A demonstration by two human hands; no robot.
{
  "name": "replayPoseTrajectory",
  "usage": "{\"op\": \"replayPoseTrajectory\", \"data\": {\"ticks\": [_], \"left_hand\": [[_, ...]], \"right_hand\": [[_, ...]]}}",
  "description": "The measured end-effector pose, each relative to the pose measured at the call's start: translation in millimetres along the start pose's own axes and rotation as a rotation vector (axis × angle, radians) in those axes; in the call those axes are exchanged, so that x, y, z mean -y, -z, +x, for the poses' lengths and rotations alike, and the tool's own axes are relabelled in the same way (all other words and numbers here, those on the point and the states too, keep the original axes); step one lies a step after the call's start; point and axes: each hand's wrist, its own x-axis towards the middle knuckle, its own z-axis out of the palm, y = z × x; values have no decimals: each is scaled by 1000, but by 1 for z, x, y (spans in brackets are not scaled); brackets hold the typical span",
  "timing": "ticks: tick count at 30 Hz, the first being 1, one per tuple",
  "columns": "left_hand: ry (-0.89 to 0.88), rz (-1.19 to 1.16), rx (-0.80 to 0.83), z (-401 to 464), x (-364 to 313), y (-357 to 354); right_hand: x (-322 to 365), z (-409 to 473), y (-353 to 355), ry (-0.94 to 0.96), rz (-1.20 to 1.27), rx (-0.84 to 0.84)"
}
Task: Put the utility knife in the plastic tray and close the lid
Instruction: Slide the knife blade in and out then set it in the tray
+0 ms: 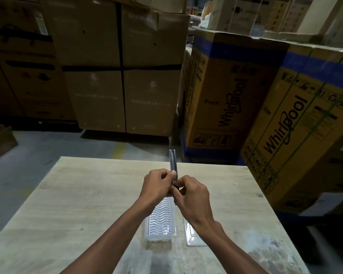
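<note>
A slim grey utility knife (173,161) stands nearly upright above the middle of the table, its top end pointing away from me. My left hand (157,183) and my right hand (190,196) both pinch its lower end, fingers closed around it. Right below the hands lies a clear plastic tray (160,222) with a white wavy ribbed floor, long side running away from me. Its flat clear lid (192,237) lies on the table just right of the tray, partly hidden by my right forearm.
The pale wooden table (87,204) has a worn, whitish patch at the near right. Tall cardboard boxes (123,76) stand behind it, and two yellow appliance cartons (230,91) crowd its far right corner. Grey floor lies to the left.
</note>
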Motion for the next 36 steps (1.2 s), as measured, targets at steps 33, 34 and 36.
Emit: {"op": "replayPoseTrajectory", "data": {"ticks": [33,34,36], "left_hand": [[-187,1150,-152,33,105,64],[-177,1146,-157,34,106,67],[-162,1144,-166,37,106,74]], "right_hand": [[-37,-24,-121,-328,-275,461],[-39,-25,-127,-333,-284,476],[-42,-24,-138,-347,-300,498]]}}
